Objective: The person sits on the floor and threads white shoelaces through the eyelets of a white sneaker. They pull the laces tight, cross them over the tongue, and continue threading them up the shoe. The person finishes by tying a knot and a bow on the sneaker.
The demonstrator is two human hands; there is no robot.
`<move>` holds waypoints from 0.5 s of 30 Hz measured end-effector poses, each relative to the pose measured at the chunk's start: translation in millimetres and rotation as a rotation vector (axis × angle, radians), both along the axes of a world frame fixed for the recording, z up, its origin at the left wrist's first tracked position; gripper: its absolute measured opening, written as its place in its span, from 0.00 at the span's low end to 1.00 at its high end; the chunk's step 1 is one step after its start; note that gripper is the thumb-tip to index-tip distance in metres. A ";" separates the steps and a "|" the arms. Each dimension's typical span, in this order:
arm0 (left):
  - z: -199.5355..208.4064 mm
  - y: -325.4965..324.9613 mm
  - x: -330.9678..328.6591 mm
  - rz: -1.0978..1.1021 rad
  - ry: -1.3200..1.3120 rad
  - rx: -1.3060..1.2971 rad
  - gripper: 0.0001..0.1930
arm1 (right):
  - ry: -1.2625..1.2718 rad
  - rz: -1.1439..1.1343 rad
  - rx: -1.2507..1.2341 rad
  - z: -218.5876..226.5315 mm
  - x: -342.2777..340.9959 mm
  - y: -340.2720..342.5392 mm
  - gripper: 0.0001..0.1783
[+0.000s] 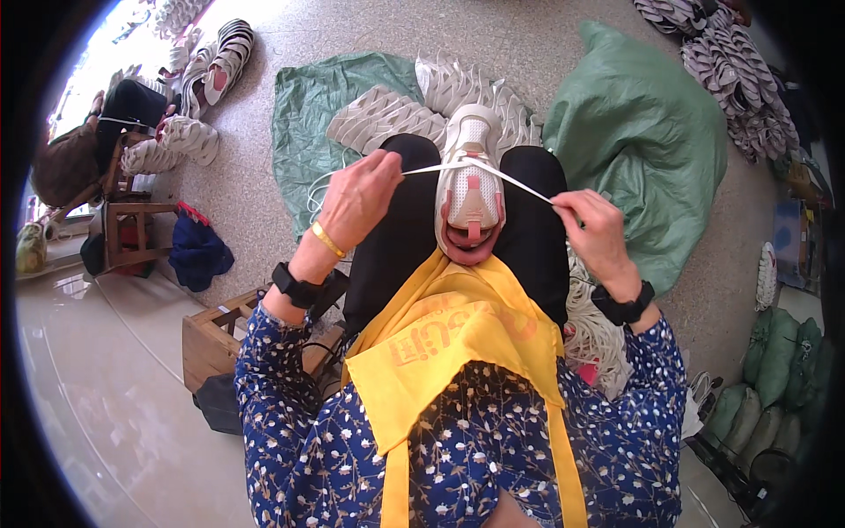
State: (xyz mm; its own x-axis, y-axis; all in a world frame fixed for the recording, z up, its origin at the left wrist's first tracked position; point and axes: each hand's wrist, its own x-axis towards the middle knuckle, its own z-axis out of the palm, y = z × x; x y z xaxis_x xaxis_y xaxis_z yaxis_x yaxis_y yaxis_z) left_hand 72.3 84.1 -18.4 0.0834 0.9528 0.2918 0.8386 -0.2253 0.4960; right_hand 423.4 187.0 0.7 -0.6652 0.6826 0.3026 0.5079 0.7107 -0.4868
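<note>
Between my knees sits a white-and-pink sneaker (pixel 473 198), its heel opening toward me and its toe pointing away. A flat white shoelace (pixel 518 182) runs across its upper, both sides pulled out taut. My left hand (pixel 359 199) is closed on the left length of lace, with a loose tail hanging beside it. On the other side, the fingertips of my right hand (pixel 595 231) pinch the right length. Under the sneaker's heel end lies my yellow apron (pixel 449 352).
Rows of white shoe uppers (pixel 387 121) lie on a green sheet (pixel 304 114) ahead. A bulky green sack (pixel 638 132) stands at right, near a bundle of white laces (pixel 598 339). More stacked uppers (pixel 735 79) are far right. A wooden stool (pixel 207 348) is at left.
</note>
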 end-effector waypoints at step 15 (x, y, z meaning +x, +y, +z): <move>-48.2 -104.2 -186.4 0.545 0.012 -0.114 0.07 | -0.124 -0.626 -0.135 -44.4 197.2 -4.1 0.04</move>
State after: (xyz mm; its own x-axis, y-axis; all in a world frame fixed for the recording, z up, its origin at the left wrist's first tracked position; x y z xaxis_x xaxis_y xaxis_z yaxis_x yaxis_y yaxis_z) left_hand -114.1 -20.0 -66.6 -0.4273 0.8847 0.1866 0.8246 0.2966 0.4817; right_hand 620.6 182.8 -43.6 -0.1543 0.9790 0.1335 0.8639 0.1993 -0.4626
